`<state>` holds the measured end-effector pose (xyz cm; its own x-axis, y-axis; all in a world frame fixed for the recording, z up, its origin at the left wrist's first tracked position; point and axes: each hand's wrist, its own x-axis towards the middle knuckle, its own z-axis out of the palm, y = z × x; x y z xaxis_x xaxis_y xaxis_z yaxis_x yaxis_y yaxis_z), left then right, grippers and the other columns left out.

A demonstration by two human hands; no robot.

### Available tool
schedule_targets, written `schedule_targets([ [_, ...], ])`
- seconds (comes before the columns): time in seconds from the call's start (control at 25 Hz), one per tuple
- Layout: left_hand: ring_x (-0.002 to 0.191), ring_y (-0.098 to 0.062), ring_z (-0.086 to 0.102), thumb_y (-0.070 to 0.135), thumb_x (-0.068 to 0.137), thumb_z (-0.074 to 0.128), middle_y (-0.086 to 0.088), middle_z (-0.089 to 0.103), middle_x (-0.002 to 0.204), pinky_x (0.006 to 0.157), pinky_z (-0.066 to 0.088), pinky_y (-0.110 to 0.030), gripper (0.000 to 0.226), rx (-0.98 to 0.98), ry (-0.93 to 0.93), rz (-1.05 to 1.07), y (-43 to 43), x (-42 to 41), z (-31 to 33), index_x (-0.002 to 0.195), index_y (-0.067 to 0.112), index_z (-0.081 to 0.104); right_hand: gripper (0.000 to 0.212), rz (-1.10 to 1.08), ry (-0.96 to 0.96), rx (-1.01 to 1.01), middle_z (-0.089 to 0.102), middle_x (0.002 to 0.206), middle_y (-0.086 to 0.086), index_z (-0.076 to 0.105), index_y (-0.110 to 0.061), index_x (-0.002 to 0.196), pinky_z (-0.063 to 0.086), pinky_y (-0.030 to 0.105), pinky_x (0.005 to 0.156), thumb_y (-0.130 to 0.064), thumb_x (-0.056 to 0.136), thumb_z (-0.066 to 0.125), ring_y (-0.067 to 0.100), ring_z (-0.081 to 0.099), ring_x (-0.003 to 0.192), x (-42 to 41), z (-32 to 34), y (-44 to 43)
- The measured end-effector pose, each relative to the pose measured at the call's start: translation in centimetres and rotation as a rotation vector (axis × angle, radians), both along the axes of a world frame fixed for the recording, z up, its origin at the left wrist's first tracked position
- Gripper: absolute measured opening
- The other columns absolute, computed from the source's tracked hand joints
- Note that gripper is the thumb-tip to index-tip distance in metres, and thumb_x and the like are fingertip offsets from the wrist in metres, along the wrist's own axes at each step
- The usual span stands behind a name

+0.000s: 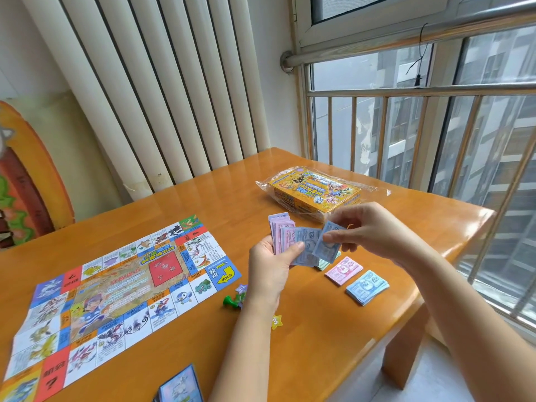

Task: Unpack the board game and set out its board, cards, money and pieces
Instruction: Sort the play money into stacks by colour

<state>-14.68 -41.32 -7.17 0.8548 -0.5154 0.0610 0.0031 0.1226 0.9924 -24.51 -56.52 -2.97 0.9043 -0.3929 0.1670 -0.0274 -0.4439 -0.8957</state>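
The paper game board [116,288] lies unfolded on the left of the wooden table [319,338]. My left hand [268,266] grips a fanned stack of purple and blue play money [285,237] above the table. My right hand [367,229] pinches one blue note [326,246] at the stack's right edge. On the table to the right lie a pink money pile [344,270], a light-blue money pile [367,287] and a greenish pile [324,264] partly hidden under the held notes. The yellow game box [314,192] sits in clear wrap behind my hands.
A green pawn [230,301], a purple star token [241,288] and a yellow star token [276,321] lie near my left wrist. A deck of blue cards [181,385] sits at the near edge. A radiator and a barred window stand behind the table.
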Motion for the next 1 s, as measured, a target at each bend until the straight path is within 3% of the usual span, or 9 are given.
schedule_targets([
  [0.12, 0.080, -0.021, 0.070, -0.001, 0.075, 0.074, -0.005, 0.074, 0.084, 0.072, 0.058, -0.032, 0.020, 0.003, -0.003, -0.049, 0.0, 0.0, 0.0, 0.087, 0.016, 0.070, 0.018, -0.022, 0.015, -0.056, 0.063, 0.055, -0.005, 0.071, -0.012, 0.087, 0.045, 0.023, 0.049, -0.016, 0.073, 0.080, 0.010, 0.053, 0.048, -0.1, -0.2, 0.2],
  [0.32, 0.075, -0.018, 0.068, 0.001, 0.076, 0.074, -0.006, 0.073, 0.082, 0.067, 0.057, -0.027, 0.017, -0.015, 0.035, -0.090, 0.0, -0.3, 0.2, 0.087, 0.013, 0.070, 0.013, -0.071, 0.037, -0.114, 0.053, 0.045, -0.013, 0.071, -0.021, 0.064, 0.034, 0.017, 0.047, -0.021, 0.071, 0.082, 0.002, 0.042, 0.045, -0.1, -0.9, 0.4],
  [0.48, 0.074, -0.018, 0.068, 0.002, 0.078, 0.072, -0.007, 0.073, 0.083, 0.068, 0.057, -0.030, 0.013, -0.059, 0.111, -0.062, 0.2, 0.0, 0.2, 0.087, 0.011, 0.070, 0.006, -0.053, 0.042, 0.021, 0.058, 0.051, -0.008, 0.074, -0.011, 0.074, 0.037, 0.014, 0.045, -0.013, 0.073, 0.080, 0.001, 0.044, 0.044, -1.2, -0.8, 0.2],
  [0.64, 0.073, -0.018, 0.069, 0.001, 0.078, 0.072, -0.006, 0.073, 0.081, 0.067, 0.057, -0.029, 0.014, -0.046, 0.115, -0.080, 0.2, -0.2, 0.3, 0.086, 0.012, 0.069, 0.013, -0.050, 0.022, 0.137, 0.065, 0.061, -0.002, 0.075, -0.012, 0.085, 0.040, 0.015, 0.046, -0.010, 0.073, 0.079, 0.004, 0.046, 0.046, -1.7, -0.7, 0.3],
  [0.84, 0.076, -0.018, 0.067, 0.006, 0.082, 0.069, -0.007, 0.072, 0.085, 0.069, 0.057, -0.027, 0.011, 0.028, 0.047, -0.194, 0.5, -0.4, 0.6, 0.091, 0.011, 0.068, 0.009, -0.125, 0.085, -0.046, 0.057, 0.048, -0.012, 0.076, -0.014, 0.079, 0.032, 0.013, 0.044, -0.018, 0.073, 0.081, -0.001, 0.043, 0.041, -1.3, -0.9, 1.8],
  [0.92, 0.072, -0.014, 0.067, 0.011, 0.091, 0.060, -0.004, 0.072, 0.080, 0.067, 0.055, -0.025, 0.008, 0.042, 0.081, -0.225, 0.7, -0.5, 0.9, 0.090, 0.013, 0.067, 0.007, -0.185, 0.129, -0.092, 0.049, 0.039, -0.019, 0.073, -0.017, 0.074, 0.028, 0.012, 0.041, -0.019, 0.075, 0.080, -0.002, 0.042, 0.039, -1.7, -1.3, 2.6],
  [1.0, 0.064, -0.010, 0.067, 0.014, 0.098, 0.048, -0.001, 0.072, 0.074, 0.062, 0.055, -0.023, 0.018, 0.027, 0.167, -0.202, 1.0, -0.1, 1.3, 0.091, 0.011, 0.064, 0.010, -0.250, 0.109, -0.122, 0.048, 0.039, -0.019, 0.071, -0.022, 0.071, 0.029, 0.014, 0.042, -0.019, 0.076, 0.079, -0.001, 0.042, 0.040, -2.5, -2.2, 3.9],
])
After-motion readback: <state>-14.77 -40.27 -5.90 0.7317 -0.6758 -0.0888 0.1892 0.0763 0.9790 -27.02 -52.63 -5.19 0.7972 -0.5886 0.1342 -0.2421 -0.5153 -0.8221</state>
